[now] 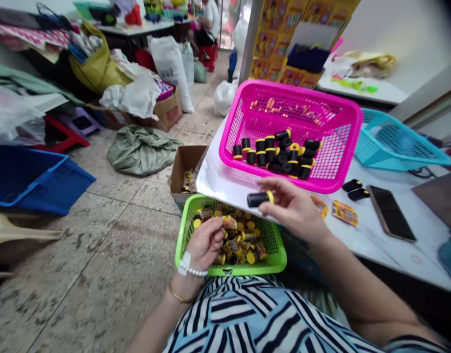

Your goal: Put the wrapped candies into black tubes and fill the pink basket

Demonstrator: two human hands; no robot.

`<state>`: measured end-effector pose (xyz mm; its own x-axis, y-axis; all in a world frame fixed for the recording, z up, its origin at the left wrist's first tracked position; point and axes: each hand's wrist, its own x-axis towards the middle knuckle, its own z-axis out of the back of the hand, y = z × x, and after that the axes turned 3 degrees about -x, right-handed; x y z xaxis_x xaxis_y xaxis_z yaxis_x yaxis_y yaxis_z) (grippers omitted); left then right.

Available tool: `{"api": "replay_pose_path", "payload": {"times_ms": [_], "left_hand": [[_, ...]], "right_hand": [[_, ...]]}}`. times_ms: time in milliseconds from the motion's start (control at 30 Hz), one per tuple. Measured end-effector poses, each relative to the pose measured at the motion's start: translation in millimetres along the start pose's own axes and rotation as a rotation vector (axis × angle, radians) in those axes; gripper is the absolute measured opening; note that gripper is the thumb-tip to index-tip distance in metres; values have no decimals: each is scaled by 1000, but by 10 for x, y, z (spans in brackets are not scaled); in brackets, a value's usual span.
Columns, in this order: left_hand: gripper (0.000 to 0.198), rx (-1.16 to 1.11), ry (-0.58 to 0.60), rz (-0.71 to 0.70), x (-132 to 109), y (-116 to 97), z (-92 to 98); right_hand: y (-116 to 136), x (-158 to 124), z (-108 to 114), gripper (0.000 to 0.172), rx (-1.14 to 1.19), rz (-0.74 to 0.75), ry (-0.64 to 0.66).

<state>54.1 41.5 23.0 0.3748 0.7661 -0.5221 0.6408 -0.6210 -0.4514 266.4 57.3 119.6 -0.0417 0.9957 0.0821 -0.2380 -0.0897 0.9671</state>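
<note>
My right hand (293, 206) pinches a small black cylinder with a yellow cap (260, 198), held over the white table's near edge just below the pink basket (343, 147). The pink basket holds several black and yellow cylinders (280, 154). My left hand (207, 242) reaches into the green basket (275, 262) on my lap, fingers curled round one of the several yellow-wrapped pieces (240, 240) piled there. Which piece it grips is hidden by the fingers.
On the white table (372, 240) lie two black caps (354, 190), printed labels (343, 212), a phone (390, 213) and a blue basket (394, 142). A cardboard box (185, 169) stands on the floor by the table. Bags, a blue crate (30, 179) and clutter fill the left.
</note>
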Motion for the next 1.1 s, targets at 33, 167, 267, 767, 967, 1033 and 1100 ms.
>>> {"api": "replay_pose_path", "payload": {"times_ms": [33, 167, 267, 767, 967, 1033, 1100], "left_hand": [[26, -11, -9, 4, 21, 2, -5], [29, -6, -15, 49, 56, 29, -51], [31, 2, 4, 47, 47, 46, -112], [32, 2, -33, 45, 51, 89, -171], [27, -27, -7, 84, 2, 63, -83], [29, -11, 18, 100, -8, 75, -74], [31, 9, 22, 99, -14, 97, -76]], "right_hand": [[-60, -152, -94, 42, 76, -54, 17], [-325, -412, -348, 37, 270, -235, 56], [-428, -405, -354, 36, 264, -243, 53], [-551, -533, -412, 26, -116, 54, 52], [-651, -581, -386, 24, -345, 113, -12], [-668, -595, -402, 27, -254, 128, -11], [-684, -614, -426, 29, -154, 117, 0]]}}
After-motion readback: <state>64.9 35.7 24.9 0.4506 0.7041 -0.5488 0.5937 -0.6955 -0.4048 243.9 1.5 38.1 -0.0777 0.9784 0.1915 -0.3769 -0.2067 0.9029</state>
